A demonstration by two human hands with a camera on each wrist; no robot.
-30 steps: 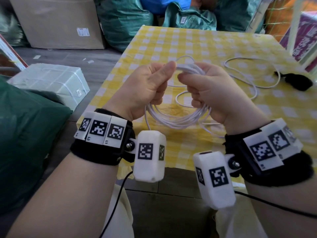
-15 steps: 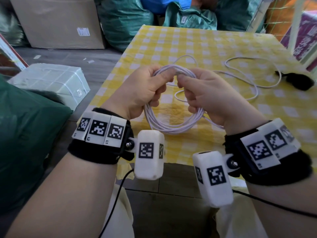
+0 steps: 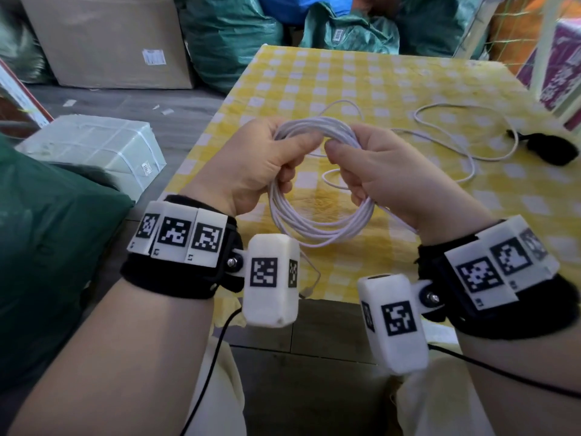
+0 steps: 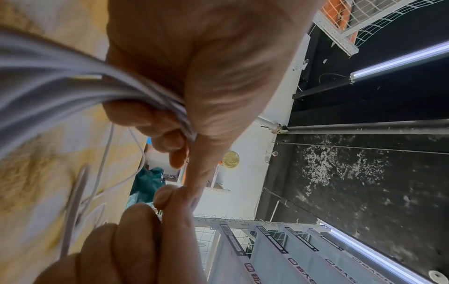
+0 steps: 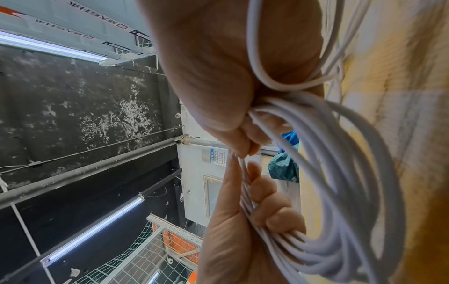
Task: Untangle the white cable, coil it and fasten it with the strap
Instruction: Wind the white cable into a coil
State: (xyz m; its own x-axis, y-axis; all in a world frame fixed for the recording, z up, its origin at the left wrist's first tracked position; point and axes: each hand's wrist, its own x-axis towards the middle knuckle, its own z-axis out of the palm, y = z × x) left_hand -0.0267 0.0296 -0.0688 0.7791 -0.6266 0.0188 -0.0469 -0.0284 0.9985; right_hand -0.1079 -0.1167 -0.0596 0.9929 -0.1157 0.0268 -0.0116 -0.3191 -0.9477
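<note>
A white cable (image 3: 317,228) hangs in a coil of several loops over the near edge of the yellow checked table (image 3: 345,73). My left hand (image 3: 267,162) grips the top left of the coil (image 4: 60,80), thumb over the strands. My right hand (image 3: 371,165) grips the top right of the coil (image 5: 340,173), fingers curled round the bundle. A loose length of the cable (image 3: 465,143) trails right across the table to a black strap (image 3: 550,149) lying near the right edge. A short tail with a plug (image 3: 309,289) hangs below my left wrist.
Green sacks (image 3: 226,29) and a cardboard box (image 3: 107,39) stand behind the table. A wrapped white bundle (image 3: 94,152) lies on the floor at the left. A purple box (image 3: 562,70) is at the far right.
Both hands have lowered slightly and shifted along the top of the coil. The loops now lie gathered in a tighter bundle between the two hands.
</note>
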